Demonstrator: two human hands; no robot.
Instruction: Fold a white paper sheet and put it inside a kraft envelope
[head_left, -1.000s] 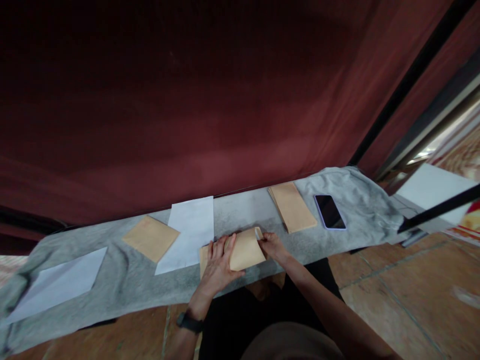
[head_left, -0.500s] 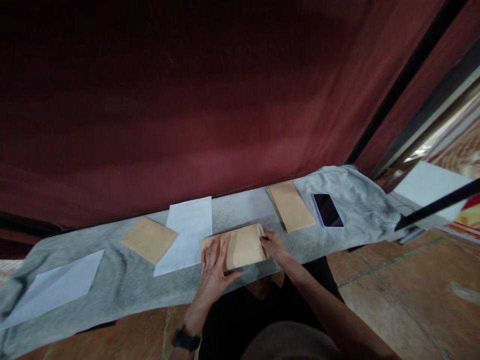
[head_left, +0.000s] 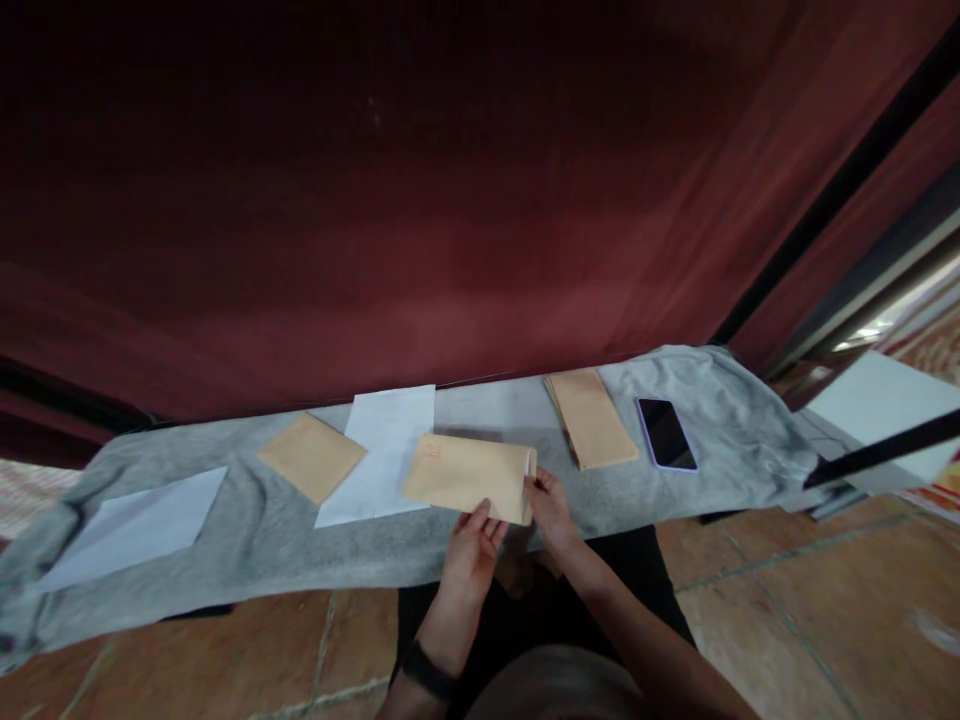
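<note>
A brown paper envelope point(head_left: 465, 475) with small red print at its left end is held up just over the grey cloth. My left hand point(head_left: 474, 545) grips its lower edge, thumb on top and fingers beneath. At the envelope's right end, where a strip of white shows in the opening, my right hand point(head_left: 549, 505) pinches the edge. A stack of brown envelopes point(head_left: 596, 420) lies to the right of my hands. Left of them, another brown envelope point(head_left: 311, 458) partly covers a white sheet of paper point(head_left: 394, 440).
The narrow surface is draped in grey cloth point(head_left: 262, 545). A phone point(head_left: 666, 433) in a purple case lies on the right, a second white sheet point(head_left: 142, 525) on the left. Behind rises a dark red panel point(head_left: 450, 250). A black bar point(head_left: 885, 450) crosses at the right.
My left hand has gone from lying flat on the envelope to gripping its lower edge. The envelope is now lifted, with red print showing. My right hand stays at its right end.
</note>
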